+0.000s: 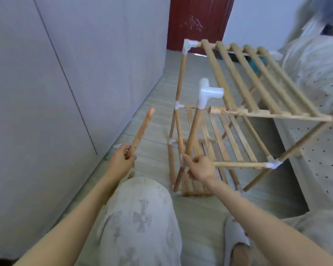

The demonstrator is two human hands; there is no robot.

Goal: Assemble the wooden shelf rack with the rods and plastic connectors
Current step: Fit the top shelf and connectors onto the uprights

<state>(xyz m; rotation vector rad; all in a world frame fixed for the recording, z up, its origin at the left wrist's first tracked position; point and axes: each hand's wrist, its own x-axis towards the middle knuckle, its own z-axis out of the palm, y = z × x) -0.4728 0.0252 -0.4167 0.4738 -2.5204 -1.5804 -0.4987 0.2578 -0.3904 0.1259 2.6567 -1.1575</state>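
- Left hand (123,159): fingers curled round the lower end of a loose wooden rod (141,130), which slants up and to the right, clear of the rack.
- Right hand (199,167): fingers closed on the rack's near corner, where a slanted upright rod (192,129) meets a horizontal rod (238,165); the connector under the hand is mostly hidden.
- White T-connector (208,93): capping the top of that upright rod, with one socket pointing up and one pointing right, both unfilled.
- Wooden shelf rack (248,112): partly assembled, standing on the floor (156,121) ahead of the person, between the wall and the bed.
- Top slatted shelf (258,79): fitted into a white corner connector (188,46) at its far left; its near left end is beside the T-connector, not seated in it.
- Lower shelves: slats visible at two levels below, joined by small white connectors (178,106) on the far upright.
- Surroundings: grey wall (65,73) on the left, dark red door (198,22) at the back, dotted bedding (319,104) on the right, the person's patterned knee (140,217) and a white slipper (236,240) in the foreground.
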